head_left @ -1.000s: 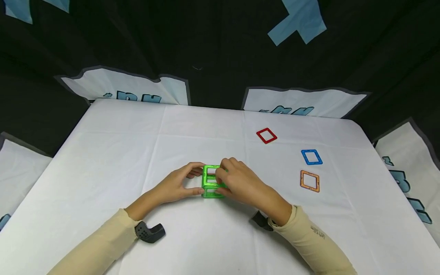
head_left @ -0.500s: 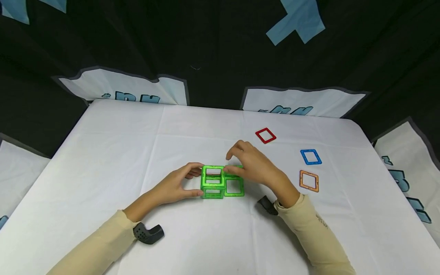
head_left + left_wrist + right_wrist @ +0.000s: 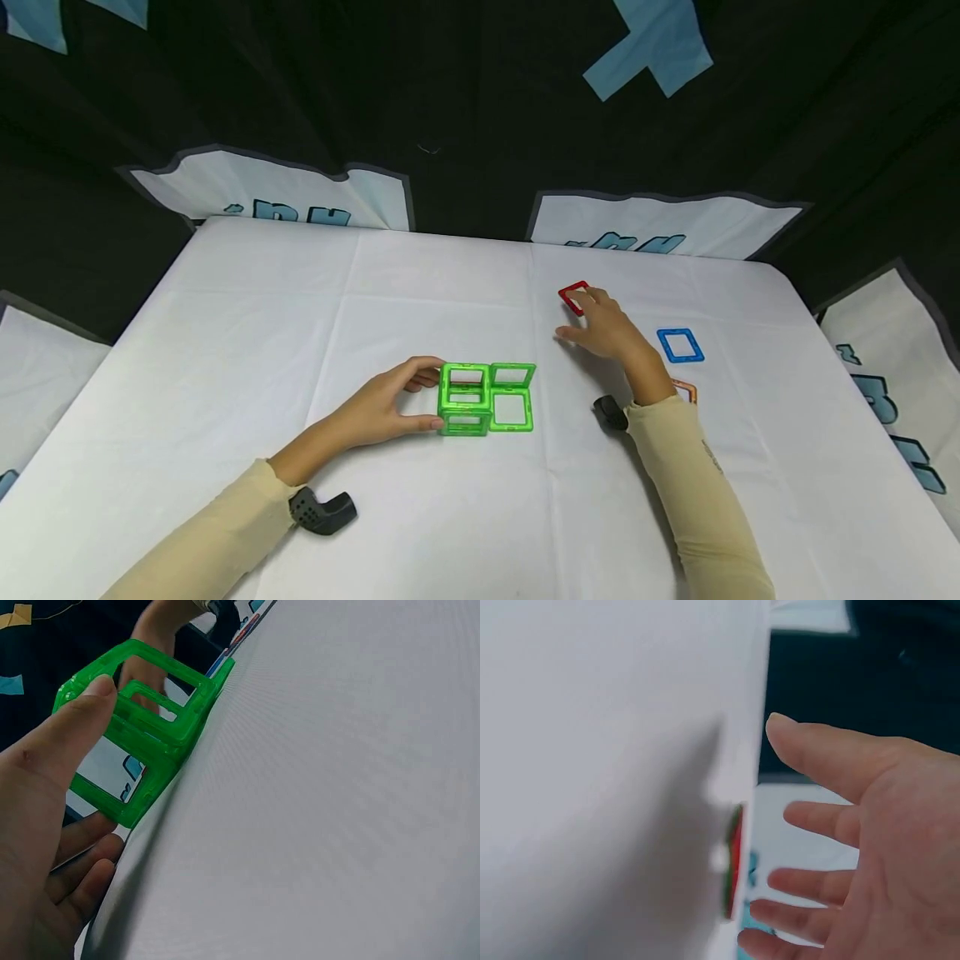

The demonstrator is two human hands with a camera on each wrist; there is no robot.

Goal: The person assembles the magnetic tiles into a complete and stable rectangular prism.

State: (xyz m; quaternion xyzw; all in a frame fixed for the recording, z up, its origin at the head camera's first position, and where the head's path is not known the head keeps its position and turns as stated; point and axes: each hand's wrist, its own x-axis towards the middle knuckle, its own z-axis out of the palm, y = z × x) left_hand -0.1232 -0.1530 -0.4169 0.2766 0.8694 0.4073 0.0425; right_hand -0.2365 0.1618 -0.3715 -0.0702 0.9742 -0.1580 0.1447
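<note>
While my left hand (image 3: 390, 408) grips the green cube (image 3: 465, 398), my right hand (image 3: 603, 327), fingers spread, has left it and now reaches the red tile (image 3: 573, 293).

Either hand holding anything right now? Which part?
Left hand grips the green tile cube by its left face, thumb and fingers on the frame edges. Right hand holds nothing, open over the red tile.

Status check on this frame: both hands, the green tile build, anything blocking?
Left hand grips green tile structure. Right hand open, fingers at red square tile. Blue tile nearby, nothing in the way.
</note>
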